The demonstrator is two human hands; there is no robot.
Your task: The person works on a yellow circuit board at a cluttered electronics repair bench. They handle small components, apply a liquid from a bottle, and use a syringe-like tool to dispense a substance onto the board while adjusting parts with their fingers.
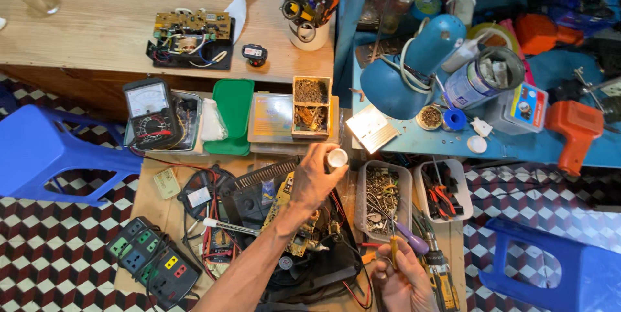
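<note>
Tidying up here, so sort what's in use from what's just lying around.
In use:
left hand holding small white cylinder
right hand holding yellow-handled screwdriver
circuit board

Lying about:
analog multimeter
blue desk lamp
orange glue gun
black power strip

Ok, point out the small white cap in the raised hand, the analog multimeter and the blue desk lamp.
small white cap (336, 157), head view, on its round top face.
analog multimeter (151, 113), head view, on its black body below the dial.
blue desk lamp (396, 86), head view, on the shade's outer surface.
</note>
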